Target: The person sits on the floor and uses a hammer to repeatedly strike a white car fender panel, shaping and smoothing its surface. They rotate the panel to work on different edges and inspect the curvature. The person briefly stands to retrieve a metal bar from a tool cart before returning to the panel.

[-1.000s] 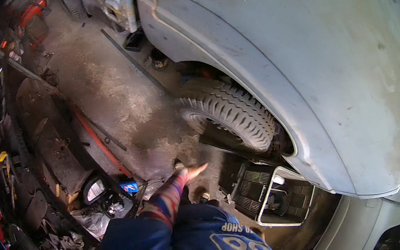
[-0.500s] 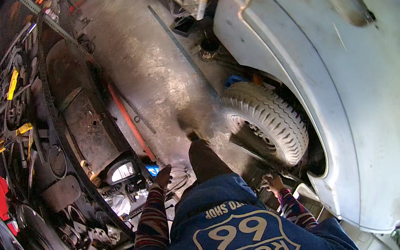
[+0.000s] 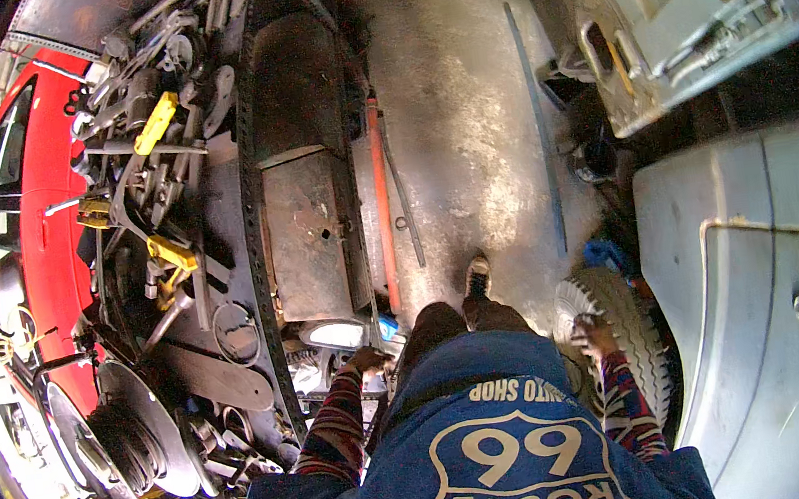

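Observation:
My left hand (image 3: pixel 366 360) hangs low on the left by my thigh, fingers loosely extended with nothing visible in them. It is nearest to a small blue item (image 3: pixel 388 328) and a clear-fronted lamp-like part (image 3: pixel 334 335) under the shelf edge. On the other side, my right hand (image 3: pixel 593 335) is in front of the treaded tire (image 3: pixel 642 344) of a light grey vehicle. Its fingers look apart and hold nothing I can see. Whether they touch the tire, I cannot tell. Both forearms wear patterned sleeves.
Loose tools crowd a shelf (image 3: pixel 227 181) on the left, with a cable reel (image 3: pixel 136 436) nearer me and a red car (image 3: pixel 52 214) beyond. A red bar (image 3: pixel 384 211) and a long strip (image 3: pixel 537 130) lie on the concrete floor. The grey vehicle body (image 3: pixel 730 307) and an open door (image 3: pixel 695 39) flank the right.
The view has swung to the right, so the shelf and red car show more fully. My right hand now appears over the tire instead of below it. One shoe shows ahead of my legs.

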{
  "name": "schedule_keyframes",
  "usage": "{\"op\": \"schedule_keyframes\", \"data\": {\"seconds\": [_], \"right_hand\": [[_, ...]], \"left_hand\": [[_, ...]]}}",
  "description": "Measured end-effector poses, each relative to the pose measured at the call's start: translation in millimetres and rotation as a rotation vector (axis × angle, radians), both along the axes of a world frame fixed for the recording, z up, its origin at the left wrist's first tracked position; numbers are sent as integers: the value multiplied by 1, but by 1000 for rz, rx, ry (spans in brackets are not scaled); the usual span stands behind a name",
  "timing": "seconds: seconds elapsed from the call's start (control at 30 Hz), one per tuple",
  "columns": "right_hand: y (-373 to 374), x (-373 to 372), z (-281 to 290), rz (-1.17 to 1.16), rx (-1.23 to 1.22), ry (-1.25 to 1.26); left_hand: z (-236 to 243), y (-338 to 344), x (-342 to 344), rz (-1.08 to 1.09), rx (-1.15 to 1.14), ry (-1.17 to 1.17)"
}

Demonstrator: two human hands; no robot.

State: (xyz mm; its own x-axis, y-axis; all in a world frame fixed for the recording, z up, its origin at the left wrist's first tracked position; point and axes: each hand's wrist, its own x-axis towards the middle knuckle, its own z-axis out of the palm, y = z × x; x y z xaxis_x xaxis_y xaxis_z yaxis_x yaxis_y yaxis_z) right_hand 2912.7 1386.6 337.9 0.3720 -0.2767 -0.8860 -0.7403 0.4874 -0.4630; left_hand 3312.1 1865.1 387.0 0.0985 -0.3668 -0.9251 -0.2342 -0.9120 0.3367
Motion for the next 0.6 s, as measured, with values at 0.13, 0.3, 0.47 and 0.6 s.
{"op": "schedule_keyframes", "data": {"seconds": [0.13, 0.3, 0.47, 0.6], "right_hand": [[-62, 148, 32, -56, -208, -199], [-84, 315, 109, 109, -199, -233], [-85, 465, 119, 295, -325, -338], [-92, 558, 105, 508, -373, -364]], "left_hand": [[-4, -23, 18, 134, -165, -194], [4, -93, 74, 913, 148, 130], [8, -181, 194, 1357, -412, 272], [9, -267, 315, 1467, -447, 143]]}}
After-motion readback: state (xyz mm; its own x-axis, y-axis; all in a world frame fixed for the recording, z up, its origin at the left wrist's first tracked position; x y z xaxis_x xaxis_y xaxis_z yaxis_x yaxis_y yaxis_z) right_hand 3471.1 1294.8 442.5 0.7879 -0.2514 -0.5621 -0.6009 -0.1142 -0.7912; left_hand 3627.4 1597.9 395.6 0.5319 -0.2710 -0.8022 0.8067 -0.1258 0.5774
